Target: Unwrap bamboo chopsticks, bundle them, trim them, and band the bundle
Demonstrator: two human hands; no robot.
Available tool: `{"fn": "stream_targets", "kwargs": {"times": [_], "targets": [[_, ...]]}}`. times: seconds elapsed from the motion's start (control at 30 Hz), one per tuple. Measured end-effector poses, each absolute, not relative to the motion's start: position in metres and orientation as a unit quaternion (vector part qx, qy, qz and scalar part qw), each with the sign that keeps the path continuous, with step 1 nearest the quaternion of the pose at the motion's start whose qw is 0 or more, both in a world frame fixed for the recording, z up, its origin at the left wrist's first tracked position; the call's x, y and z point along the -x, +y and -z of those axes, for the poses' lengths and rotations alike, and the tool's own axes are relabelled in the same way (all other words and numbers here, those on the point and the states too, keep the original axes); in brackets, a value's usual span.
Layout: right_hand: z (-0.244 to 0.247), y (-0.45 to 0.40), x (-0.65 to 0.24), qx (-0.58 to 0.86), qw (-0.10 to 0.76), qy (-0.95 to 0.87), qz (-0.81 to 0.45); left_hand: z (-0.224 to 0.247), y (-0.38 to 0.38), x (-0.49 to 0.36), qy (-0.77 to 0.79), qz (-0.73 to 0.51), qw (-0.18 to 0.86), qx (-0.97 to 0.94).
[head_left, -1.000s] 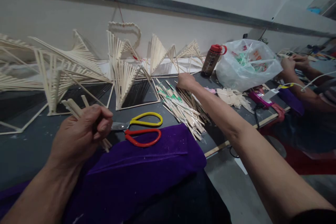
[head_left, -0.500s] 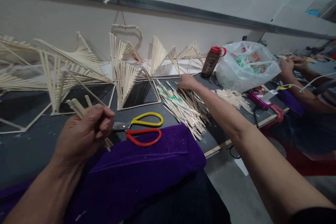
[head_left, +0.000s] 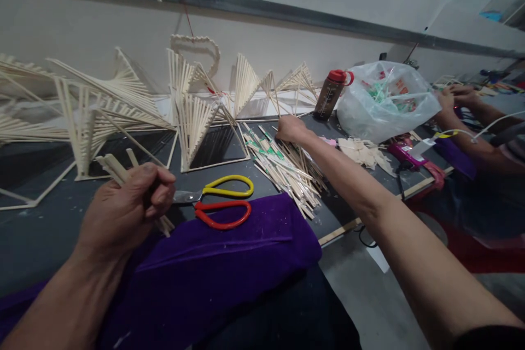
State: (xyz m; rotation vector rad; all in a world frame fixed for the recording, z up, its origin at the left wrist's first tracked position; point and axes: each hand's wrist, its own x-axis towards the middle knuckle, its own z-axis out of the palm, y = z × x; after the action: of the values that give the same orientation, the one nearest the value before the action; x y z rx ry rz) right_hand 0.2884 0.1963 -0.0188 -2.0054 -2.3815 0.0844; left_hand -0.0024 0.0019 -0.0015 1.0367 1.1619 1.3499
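My left hand (head_left: 129, 208) is closed around several pale wooden chopsticks (head_left: 112, 169), whose ends stick out above and below the fist. Across the table, my right hand (head_left: 290, 129) reaches to the far end of a pile of chopsticks (head_left: 287, 175), some in clear wrappers with green print. Its fingers are curled down at the pile, and what they grip, if anything, is hidden. Between the hands lie scissors (head_left: 223, 202) with one yellow and one red handle. Their blades point toward my left hand, and the red handle rests on a purple cloth (head_left: 246, 257).
Stick-built lattice frames (head_left: 197, 131) stand along the wall. Behind my right arm are a brown bottle (head_left: 328, 98) with a red lid, a plastic bag (head_left: 381, 104) of wrappers, wood scraps (head_left: 363, 153) and a magenta device (head_left: 406, 153). Another person's hands (head_left: 457, 98) work at far right.
The view has shifted slightly. My left hand still holds the chopsticks, and my right hand stays at the far end of the pile with little movement.
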Motion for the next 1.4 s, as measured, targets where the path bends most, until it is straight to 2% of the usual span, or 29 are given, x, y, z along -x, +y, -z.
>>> {"fn": "stream_targets", "kwargs": {"times": [0.4,0.63,0.77,0.97,1.07,1.23,1.4], "targets": [[0.019,0.207,-0.284,0.668,-0.024,-0.743,-0.034,0.005,0.003,0.006,0.457,-0.574,0.512,-0.446],[0.02,0.2,-0.286,0.668,0.009,-0.743,-0.034,-0.003,-0.001,0.003,0.475,-0.572,0.513,-0.429],[0.011,0.198,-0.297,0.671,0.102,-0.729,-0.089,-0.005,-0.002,0.002,0.475,-0.575,0.511,-0.427],[-0.017,0.183,-0.315,0.587,0.393,-0.663,-0.249,-0.004,-0.002,0.003,0.476,-0.579,0.509,-0.423],[-0.028,0.17,-0.322,0.535,0.488,-0.612,-0.319,-0.003,-0.002,0.003,0.474,-0.581,0.509,-0.424],[-0.031,0.143,-0.309,0.461,0.549,-0.546,-0.433,-0.002,-0.002,0.004,0.464,-0.604,0.507,-0.404],[-0.033,0.107,-0.249,0.358,0.575,-0.497,-0.542,-0.004,-0.003,0.01,0.437,-0.648,0.501,-0.371]]}}
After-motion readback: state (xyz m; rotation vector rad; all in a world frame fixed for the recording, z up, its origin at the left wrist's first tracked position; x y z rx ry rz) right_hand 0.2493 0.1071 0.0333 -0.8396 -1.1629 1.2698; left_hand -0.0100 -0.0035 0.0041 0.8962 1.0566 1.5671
